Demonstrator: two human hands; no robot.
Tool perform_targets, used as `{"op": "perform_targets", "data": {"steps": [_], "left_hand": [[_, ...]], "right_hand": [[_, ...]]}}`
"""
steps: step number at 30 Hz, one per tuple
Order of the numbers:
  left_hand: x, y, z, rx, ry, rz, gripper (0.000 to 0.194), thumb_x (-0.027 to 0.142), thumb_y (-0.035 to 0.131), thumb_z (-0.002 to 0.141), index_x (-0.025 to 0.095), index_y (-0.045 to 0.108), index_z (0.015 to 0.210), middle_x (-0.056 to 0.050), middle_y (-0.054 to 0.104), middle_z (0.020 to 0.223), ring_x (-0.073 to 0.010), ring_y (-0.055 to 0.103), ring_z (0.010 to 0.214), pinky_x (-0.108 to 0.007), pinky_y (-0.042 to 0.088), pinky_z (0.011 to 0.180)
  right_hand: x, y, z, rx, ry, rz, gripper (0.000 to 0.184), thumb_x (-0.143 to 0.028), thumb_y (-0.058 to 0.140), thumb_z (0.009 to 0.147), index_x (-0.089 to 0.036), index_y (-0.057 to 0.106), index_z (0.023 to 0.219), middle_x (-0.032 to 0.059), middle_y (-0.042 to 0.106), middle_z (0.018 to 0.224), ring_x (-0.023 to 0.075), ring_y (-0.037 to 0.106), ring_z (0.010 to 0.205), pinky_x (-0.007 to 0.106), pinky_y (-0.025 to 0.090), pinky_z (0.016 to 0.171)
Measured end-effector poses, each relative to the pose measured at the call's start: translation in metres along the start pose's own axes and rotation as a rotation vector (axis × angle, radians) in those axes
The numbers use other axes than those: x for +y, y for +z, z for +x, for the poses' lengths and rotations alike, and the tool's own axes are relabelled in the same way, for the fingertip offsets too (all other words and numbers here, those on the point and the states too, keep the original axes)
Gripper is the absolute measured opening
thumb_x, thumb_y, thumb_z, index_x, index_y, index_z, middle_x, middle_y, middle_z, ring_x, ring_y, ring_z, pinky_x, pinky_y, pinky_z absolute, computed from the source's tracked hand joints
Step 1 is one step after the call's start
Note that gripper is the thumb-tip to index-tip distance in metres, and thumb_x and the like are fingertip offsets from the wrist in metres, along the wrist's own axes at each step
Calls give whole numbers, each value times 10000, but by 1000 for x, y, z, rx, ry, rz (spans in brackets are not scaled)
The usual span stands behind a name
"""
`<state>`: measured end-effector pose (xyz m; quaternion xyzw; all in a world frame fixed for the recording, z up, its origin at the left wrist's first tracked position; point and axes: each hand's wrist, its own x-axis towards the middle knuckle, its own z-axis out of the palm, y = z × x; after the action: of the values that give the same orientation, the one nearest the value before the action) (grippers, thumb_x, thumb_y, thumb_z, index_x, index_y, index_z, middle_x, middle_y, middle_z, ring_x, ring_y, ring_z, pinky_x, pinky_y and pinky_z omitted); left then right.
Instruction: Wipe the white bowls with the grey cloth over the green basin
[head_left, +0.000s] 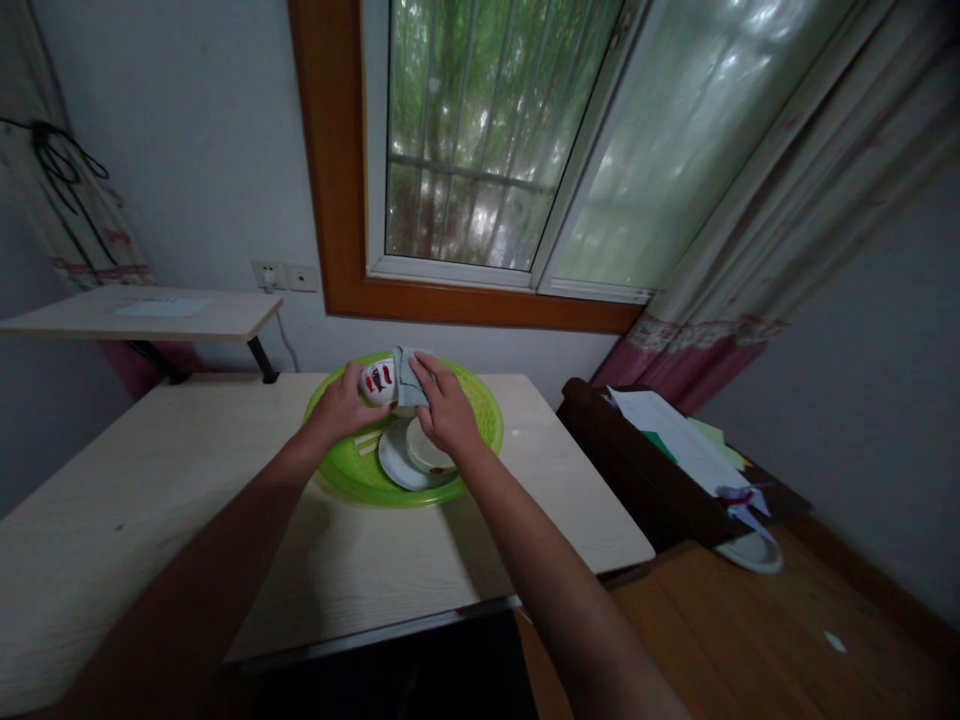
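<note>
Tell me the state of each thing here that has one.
White cup, held in left hand
Grey cloth, held against cup by right hand
Bowl, resting on plate
Plate, lying in green basket
Right curtain, drawn aside
Left socket, plug inserted
Window, open or shut unclear

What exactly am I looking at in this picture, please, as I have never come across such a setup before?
There is no machine at work here: these are a person's own bare hands. The single picture comes from a camera worn on that person's head, looking forward and down, so the forearms reach in from the bottom edge.

On the pale table sits a green basket. In it are a white plate, a pale bowl on the plate, and some light-coloured sticks.

The left hand holds a white vessel with red and dark markings, perhaps a cup or bowl. The right hand holds a grey cloth up against it.
</note>
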<state>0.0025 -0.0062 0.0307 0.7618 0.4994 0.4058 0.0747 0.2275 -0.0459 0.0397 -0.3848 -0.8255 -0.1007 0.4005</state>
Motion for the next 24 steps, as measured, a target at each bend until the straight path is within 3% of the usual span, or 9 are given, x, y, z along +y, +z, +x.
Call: {"op": "perform_targets", "data": {"steps": [4,8,12,19,24], "left_hand": [[4,-3,0,61,-60,-32,646,620,761,639,233,454,1055,-45,658,927,-243,675,826,-325,509,694],[4,-5,1,93,-117,-67,637,594,772,627,233,448,1039,-38,657,893,-235,673,782,-315,496,654],[1,-3,3,64,-97,-92,605,521,776,623,238,441,1039,-45,668,916,-240,685,803,-320,513,681],[4,-5,3,28,-90,-97,613,524,776,599,237,443,1028,-46,684,930,-247,695,830,-322,519,697],[8,-7,3,13,-109,-113,608,522,767,600,233,445,1028,-45,688,926,-239,692,804,-315,515,665]], "right_hand": [[5,3,-1,29,64,43,758,-169,512,899,-209,270,1615,116,355,1628,270,360,1485,487,315,1252],[3,0,-1,0,-4,29,798,-206,552,889,-232,245,1625,106,338,1639,281,332,1504,508,304,1255],[-1,-3,-1,-79,-116,-18,790,-236,585,899,-274,265,1620,76,328,1652,290,275,1535,529,286,1261],[0,0,0,-34,-23,-51,840,-136,620,858,-247,278,1617,98,370,1624,293,330,1493,508,316,1248],[0,-1,0,-40,-36,-24,843,-180,634,858,-251,276,1618,108,373,1618,304,346,1481,527,319,1240]]}}
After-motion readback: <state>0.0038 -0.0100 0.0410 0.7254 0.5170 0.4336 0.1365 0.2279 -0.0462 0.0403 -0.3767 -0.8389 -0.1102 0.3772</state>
